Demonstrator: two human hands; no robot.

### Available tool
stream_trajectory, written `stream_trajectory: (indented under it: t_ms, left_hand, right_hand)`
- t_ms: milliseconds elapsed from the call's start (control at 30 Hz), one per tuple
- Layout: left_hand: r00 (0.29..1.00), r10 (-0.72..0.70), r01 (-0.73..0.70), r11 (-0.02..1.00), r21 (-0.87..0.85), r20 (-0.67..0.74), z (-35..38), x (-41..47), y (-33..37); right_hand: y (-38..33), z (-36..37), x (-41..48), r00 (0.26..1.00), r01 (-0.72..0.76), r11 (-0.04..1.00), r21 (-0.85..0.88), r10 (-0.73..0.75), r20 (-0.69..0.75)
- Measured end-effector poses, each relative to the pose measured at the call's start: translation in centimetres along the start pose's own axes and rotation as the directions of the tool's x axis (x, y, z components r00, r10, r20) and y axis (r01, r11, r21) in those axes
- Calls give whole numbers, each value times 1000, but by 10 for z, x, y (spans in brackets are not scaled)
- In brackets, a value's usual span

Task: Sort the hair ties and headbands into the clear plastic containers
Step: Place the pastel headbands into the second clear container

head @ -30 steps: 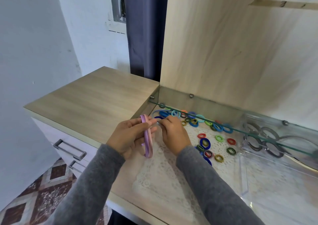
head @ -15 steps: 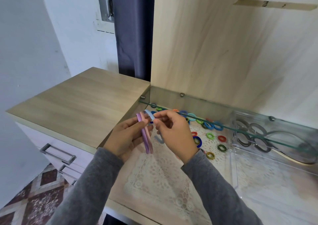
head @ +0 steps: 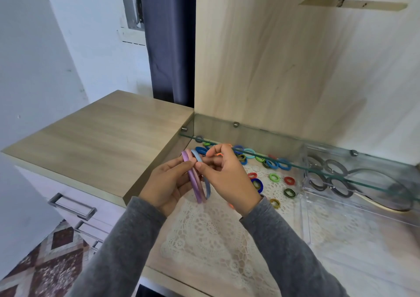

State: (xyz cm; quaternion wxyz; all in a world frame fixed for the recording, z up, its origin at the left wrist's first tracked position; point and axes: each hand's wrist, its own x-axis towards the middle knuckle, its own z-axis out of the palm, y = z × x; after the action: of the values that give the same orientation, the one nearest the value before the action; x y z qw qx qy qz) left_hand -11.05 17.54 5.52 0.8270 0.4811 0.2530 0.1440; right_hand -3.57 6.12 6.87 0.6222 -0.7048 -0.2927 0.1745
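Head view: left hand (head: 167, 183) holds two headbands (head: 196, 190), right hand (head: 227, 176) pinches blue headband (head: 207, 189); container (head: 305, 217) holds some, hair ties (head: 273, 177) unsorted.

Two arms show, both in long sleeves of the same plain mid-grey cloth, matte and slightly fuzzy, like soft jersey or fleece. The left sleeve (head: 118, 251) and the right sleeve (head: 286, 251) look widest at the near edge of the view, and soft creases run along each. Each ends at the wrist in a simple cuff, with its rim a little darker in shadow. Beyond the cuffs the left hand (head: 167, 184) and the right hand (head: 229, 179) are bare. The fingernails are too blurred to describe.
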Motion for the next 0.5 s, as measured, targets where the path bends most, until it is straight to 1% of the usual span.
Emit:
stream_trajectory:
  t_ms: [233, 400, 500]
  left_hand:
    - [999, -41, 41, 999, -16, 9, 2, 1, -1]
    - [997, -66, 68, 994, -86, 33, 7, -2, 1]
    - [996, -76, 81, 993, -87, 50, 7, -4, 2]
  right_hand:
    - [-1, -5, 4, 999, -11, 994, -112, 17, 51]
    - [-6, -8, 4, 993, -58, 978, -199, 78, 93]
    - [-6, -8, 7, 989, -68, 969, -236, 97, 115]
